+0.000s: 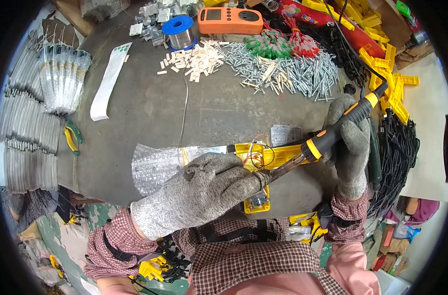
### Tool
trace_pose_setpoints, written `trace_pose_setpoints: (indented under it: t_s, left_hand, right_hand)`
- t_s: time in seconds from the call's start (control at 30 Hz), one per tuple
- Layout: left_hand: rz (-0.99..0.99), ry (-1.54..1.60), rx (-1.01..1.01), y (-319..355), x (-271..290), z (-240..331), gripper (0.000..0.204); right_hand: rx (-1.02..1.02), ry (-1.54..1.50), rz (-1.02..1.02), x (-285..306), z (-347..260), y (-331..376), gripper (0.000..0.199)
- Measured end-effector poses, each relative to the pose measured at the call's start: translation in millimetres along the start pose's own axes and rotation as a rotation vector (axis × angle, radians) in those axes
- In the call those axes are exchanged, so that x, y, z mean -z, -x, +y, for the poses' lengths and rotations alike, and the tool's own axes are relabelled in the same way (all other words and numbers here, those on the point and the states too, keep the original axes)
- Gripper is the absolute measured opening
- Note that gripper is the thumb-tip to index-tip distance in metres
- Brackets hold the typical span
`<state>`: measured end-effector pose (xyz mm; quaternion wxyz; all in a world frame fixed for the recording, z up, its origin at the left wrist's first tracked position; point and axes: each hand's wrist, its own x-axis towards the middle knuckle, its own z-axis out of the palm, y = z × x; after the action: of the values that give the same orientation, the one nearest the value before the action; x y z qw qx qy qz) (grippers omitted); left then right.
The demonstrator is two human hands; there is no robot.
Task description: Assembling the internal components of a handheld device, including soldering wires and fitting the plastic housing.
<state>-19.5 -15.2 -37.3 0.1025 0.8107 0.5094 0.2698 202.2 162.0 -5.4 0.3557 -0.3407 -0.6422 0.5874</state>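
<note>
My right hand [351, 142], in a grey knit glove, grips a soldering iron [343, 129] with a black, orange and yellow handle. Its metal shaft slants down and left to the fingertips of my left hand [209, 184]. That hand, gloved too, lies palm down with its fingers bent together; what they hold is hidden. Under and beyond the fingers is a yellow plastic housing [285, 156] with thin coloured wires [257, 153]. A small round metal part sits at its near end [258, 200]. Left of it lies a clear bubble-wrap bag [150, 169], partly under my left hand.
Solder wire [186, 101] trails from a blue spool [178, 29] toward my left hand. Behind lie wooden pieces [197, 60], screws [302, 76] and an orange meter [229, 21]. Black cables [396, 157] and yellow parts [393, 93] are at right; pliers [72, 136] and stacked strips [29, 123] at left.
</note>
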Motion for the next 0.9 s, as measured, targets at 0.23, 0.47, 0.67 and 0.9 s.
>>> trace_pose_setpoints:
  t_s: [0.23,0.47,0.67,0.9]
  left_hand:
    - [-0.002,0.0,-0.054,-3.1,6.8,-0.6,0.047]
    - [-0.028,-0.064,-0.045,-10.3,11.9,5.0,0.046]
    - [-0.065,-0.041,-0.05,-14.3,11.2,1.8,0.046]
    - [-0.116,0.054,-0.027,-17.9,12.2,0.2,0.046]
  right_hand:
    - [-0.025,-0.082,0.027,7.5,-2.6,11.5,0.041]
    - [0.163,-0.48,0.225,28.0,40.1,40.6,0.03]
    - [0.222,-0.343,0.438,31.2,66.2,45.3,0.027]
    - [0.091,-0.484,0.271,26.2,56.3,48.1,0.035]
